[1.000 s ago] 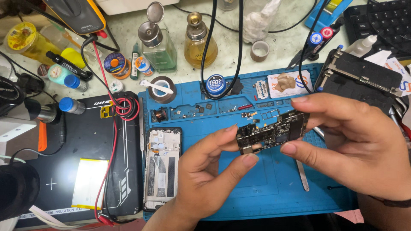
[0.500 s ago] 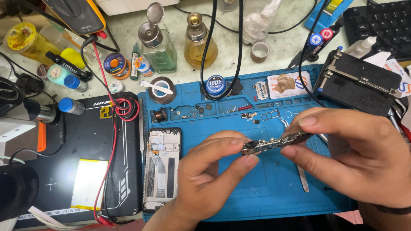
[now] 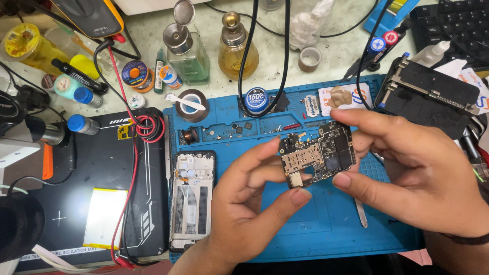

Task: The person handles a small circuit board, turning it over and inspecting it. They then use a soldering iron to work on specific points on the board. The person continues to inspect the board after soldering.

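- My right hand pinches the right side of a small circuit board, finger over its top edge and thumb under its lower corner.
- My left hand grips the board's left end between thumb and fingers, so both hands are clamped on it.
- The circuit board is held in the air above the blue work mat, its face with metal shields and chips turned up toward me.
- Under my right hand, a slim metal tool lies on the mat.
- Left of my left hand, an opened phone frame lies on the mat's edge.
- Farther left sits a black pad with a red wire across it.
- Behind the mat stand a clear bottle and an amber bottle.
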